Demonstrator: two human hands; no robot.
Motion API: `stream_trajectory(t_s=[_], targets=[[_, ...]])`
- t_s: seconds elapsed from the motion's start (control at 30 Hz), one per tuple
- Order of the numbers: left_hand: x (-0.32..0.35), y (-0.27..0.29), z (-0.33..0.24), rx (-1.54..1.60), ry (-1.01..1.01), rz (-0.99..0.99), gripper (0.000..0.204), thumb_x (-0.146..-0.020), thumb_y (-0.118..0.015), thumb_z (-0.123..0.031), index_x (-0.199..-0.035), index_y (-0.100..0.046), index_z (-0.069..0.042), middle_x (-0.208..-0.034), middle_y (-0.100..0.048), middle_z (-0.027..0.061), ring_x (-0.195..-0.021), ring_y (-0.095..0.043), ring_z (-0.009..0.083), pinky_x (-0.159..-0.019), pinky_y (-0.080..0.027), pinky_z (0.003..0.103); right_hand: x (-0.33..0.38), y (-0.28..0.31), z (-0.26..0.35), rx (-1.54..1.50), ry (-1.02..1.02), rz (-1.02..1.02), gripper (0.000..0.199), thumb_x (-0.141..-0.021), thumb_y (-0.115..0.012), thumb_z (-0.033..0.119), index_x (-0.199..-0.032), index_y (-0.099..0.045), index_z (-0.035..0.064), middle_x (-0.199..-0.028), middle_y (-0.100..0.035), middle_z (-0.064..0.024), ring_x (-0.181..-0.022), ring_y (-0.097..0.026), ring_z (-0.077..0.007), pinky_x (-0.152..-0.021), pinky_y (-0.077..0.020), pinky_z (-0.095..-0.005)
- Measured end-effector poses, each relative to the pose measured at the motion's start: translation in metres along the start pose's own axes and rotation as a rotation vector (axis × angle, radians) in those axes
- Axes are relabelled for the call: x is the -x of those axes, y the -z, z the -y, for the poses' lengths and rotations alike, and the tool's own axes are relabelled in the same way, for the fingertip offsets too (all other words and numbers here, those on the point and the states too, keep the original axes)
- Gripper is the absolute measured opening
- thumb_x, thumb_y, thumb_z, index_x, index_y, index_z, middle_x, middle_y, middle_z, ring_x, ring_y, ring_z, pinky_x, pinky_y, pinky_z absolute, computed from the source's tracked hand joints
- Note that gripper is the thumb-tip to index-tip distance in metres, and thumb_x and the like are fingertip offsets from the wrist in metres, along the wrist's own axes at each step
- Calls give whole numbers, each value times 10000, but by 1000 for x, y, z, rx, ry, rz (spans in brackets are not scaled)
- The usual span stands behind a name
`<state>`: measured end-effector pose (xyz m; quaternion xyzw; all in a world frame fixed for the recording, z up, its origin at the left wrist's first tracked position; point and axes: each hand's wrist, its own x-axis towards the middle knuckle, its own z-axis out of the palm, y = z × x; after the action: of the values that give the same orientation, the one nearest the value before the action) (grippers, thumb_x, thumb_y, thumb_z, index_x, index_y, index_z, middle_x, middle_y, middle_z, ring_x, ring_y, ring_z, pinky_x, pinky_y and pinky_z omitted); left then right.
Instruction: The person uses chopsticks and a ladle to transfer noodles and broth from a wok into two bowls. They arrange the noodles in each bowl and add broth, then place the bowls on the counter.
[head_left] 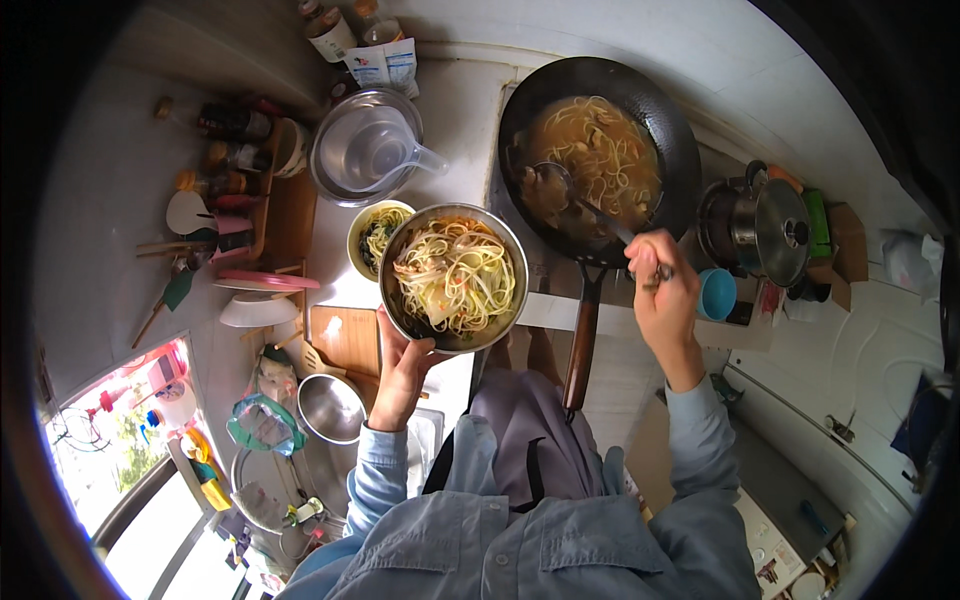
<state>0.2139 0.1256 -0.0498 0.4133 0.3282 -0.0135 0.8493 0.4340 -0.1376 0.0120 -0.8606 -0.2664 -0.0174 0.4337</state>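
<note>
My left hand [402, 368] grips the near rim of a metal bowl [388, 290], its fingers partly hidden beneath. Pale noodles [458, 272] with reddish broth fill that bowl. In my right hand [660, 295], closed in a fist, is the handle of a ladle [605, 222]. The ladle's head dips into brown broth with noodles [600, 150] on the left side of a dark wok [668, 110]. The wok's wooden handle [583, 350] points toward me. Just behind the held bowl, and partly covered by it, stands a smaller bowl [358, 245] of noodles with dark bits.
A clear plastic scoop [425, 160] lies in a steel basin [322, 170] at the back left. Right of the wok are a lidded pot [782, 232] and a blue cup [716, 295]. A cutting board [345, 335] and an empty metal bowl [332, 408] sit at left.
</note>
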Motion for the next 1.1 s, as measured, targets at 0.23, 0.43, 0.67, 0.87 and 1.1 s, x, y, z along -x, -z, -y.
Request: stream_trajectory(t_s=[0.23,0.43,0.67,0.87,1.1], targets=[[-3,-16,-10,-59,-21,-18,780,-902,-432,14,-1594,-132,-185,-1536,-390,175,-1357,-513,366,-1042,-542,554,39,0,2,188,239,67,22,-964,-602,75,-970,-587,61,-913,-634,-109,-752,-664,-299,-600,-525,-412],[-6,-23,-14,-71,-29,5,781,-902,-430,27,-1591,-119,-169,-1526,-395,180,-1352,-517,364,-1042,-542,562,53,0,0,1,-22,-181,147,-1052,-530,109,-961,-587,8,-878,-647,-119,-735,-664,-237,-687,-535,-339],[-11,-32,-19,-39,-59,49,788,-912,-493,23,-1559,-95,-190,-1482,-410,149,-1279,-568,312,-978,-595,482,39,28,2,-314,-546,-394,316,-1130,-394,257,-934,-523,45,-859,-671,-71,-700,-645,-122,-590,-393,-247],[-15,-46,-25,-37,-47,78,774,-914,-491,18,-1552,-102,-184,-1488,-401,157,-1289,-558,316,-966,-599,472,29,62,20,-306,-532,-521,301,-1124,-410,287,-961,-529,63,-854,-699,-75,-694,-640,-113,-567,-376,-232],[-24,-67,-36,-73,-38,108,756,-956,-471,35,-1554,-72,-197,-1509,-384,160,-1257,-591,316,-954,-608,450,19,100,70,-313,-440,-568,295,-1119,-417,279,-953,-505,52,-876,-674,-98,-662,-608,-100,-474,-221,-186]])
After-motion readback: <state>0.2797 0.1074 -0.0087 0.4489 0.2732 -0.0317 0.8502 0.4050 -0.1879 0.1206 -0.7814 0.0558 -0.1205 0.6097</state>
